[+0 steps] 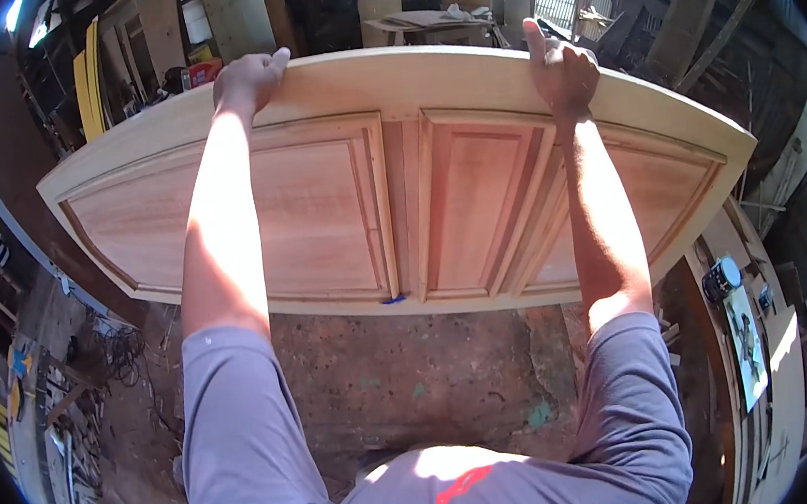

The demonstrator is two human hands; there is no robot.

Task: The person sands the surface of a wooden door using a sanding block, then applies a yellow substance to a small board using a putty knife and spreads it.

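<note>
Workshop setting, dirt floor (406,378) underfoot, littered with scraps and cords toward its left edge. Timber and boards (235,15) stacked along the back wall, yellow strips (89,88) leaning at back left. Long bench (775,381) ran down the right side, carrying a round dark tin (722,278) near its far end and a printed sheet (748,345) just beside that.

Door (399,204) was the largest item: pale wood, recessed panels, held on its long edge in front of the person, raised off the floor, lower edge clear of the ground. Small blue mark (394,300) at the lower edge, near the middle.

Left hand (249,80) was closed over the door's top edge, left of centre, fingers curled behind it. Right hand (563,69) gripped the same edge right of centre, thumb raised, fingers wrapped over. Both arms extended, grey sleeves (236,433) at the shoulders.
</note>
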